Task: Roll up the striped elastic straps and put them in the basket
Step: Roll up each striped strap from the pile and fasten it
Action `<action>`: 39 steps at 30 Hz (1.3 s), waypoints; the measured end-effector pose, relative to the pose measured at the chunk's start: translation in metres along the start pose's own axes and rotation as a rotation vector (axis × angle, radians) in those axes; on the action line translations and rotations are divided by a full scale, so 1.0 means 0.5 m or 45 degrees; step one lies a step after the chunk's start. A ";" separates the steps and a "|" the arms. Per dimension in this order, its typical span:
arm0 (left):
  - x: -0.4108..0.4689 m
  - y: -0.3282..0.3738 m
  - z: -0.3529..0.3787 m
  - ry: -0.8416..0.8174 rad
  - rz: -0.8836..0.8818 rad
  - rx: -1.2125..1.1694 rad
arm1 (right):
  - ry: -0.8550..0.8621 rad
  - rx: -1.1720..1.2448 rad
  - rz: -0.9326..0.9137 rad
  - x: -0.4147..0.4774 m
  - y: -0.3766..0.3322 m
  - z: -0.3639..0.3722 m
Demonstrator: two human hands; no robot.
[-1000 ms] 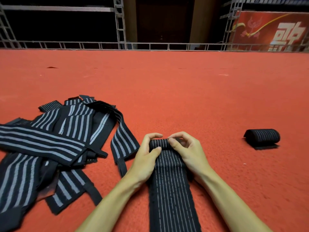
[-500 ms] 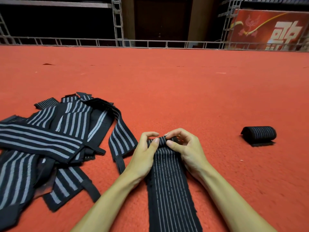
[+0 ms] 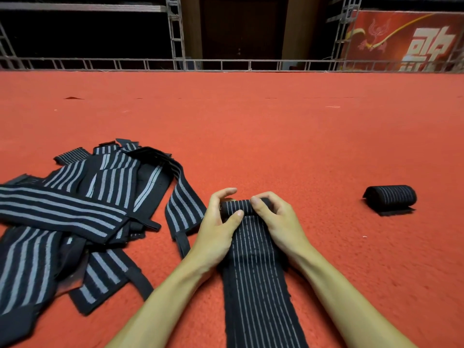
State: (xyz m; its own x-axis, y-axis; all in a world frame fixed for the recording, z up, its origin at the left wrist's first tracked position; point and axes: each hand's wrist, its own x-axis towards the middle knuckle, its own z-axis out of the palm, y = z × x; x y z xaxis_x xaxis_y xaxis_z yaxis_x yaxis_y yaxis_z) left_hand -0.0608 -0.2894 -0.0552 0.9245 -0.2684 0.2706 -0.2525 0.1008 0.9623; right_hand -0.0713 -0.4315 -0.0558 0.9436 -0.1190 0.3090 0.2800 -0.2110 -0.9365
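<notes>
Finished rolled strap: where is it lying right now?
In the head view, the rolled strap lies on the red carpet at right, apart from the right hand gripping another strap.

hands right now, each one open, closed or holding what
Left hand: grips the rolled end of the black elastic strap with thin grey stripes.
Right hand: grips the same rolled end.

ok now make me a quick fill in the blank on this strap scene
The heap of loose straps lies on the person's ____ side.
The finished roll lies on the person's ____ side.
The left hand and right hand roll the striped strap from its ____ end.
Missing: left; right; far.
</notes>
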 end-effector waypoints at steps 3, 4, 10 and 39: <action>0.001 -0.003 0.006 0.021 -0.081 -0.011 | -0.001 0.117 -0.020 0.000 -0.001 -0.002; 0.001 -0.005 0.008 0.013 -0.120 -0.003 | 0.000 0.122 -0.039 -0.001 -0.001 -0.003; 0.006 -0.012 0.008 -0.026 -0.249 -0.016 | -0.059 0.110 -0.071 -0.006 0.003 -0.009; -0.004 -0.010 0.006 -0.158 -0.195 -0.116 | -0.053 0.182 0.054 -0.017 -0.022 -0.010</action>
State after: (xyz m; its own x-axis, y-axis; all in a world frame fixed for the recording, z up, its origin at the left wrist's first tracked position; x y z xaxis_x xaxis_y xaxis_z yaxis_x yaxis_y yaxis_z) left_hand -0.0623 -0.2920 -0.0607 0.9064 -0.4026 0.1278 -0.0796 0.1344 0.9877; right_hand -0.0834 -0.4328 -0.0473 0.9607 -0.0840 0.2645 0.2594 -0.0661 -0.9635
